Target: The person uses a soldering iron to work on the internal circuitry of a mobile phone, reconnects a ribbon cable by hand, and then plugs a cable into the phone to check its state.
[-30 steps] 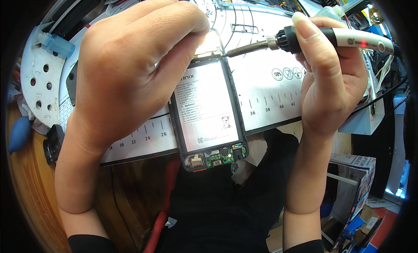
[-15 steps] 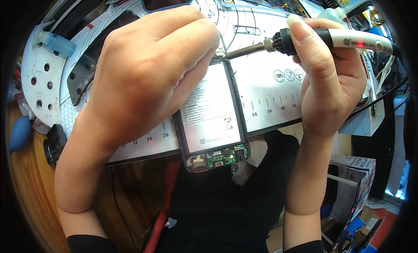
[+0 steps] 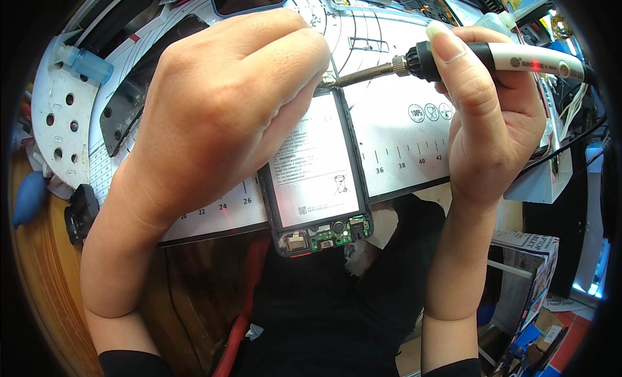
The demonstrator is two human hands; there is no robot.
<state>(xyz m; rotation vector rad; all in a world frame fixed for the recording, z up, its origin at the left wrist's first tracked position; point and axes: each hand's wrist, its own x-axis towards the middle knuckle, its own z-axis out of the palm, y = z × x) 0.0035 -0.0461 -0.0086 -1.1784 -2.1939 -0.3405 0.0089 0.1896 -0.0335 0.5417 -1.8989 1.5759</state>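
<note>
An opened phone point(image 3: 315, 176) lies with its white battery and green lower circuit board showing, its bottom end jutting past the front edge of the mat. My right hand point(image 3: 489, 105) grips a soldering iron point(image 3: 414, 60) by its black and white handle. The iron's tip reaches the upper edge of the phone, just above the battery. Closed over the phone's upper left side, my left hand point(image 3: 227, 111) has its fingertips turned away near the iron's tip. Whatever those fingers pinch is hidden behind the hand.
The white work mat point(image 3: 402, 137) carries printed rulings. A dark phone cover point(image 3: 123, 111) and a perforated white holder point(image 3: 58, 124) with a blue-capped bottle lie left. A blue air blower point(image 3: 30, 199) sits on the wooden surface. Another phone point(image 3: 248, 0) lies at the back; cables run at right.
Both hands stay almost where they were, with the iron's tip still at the phone's upper edge. The phone has shifted by a hair at most.
</note>
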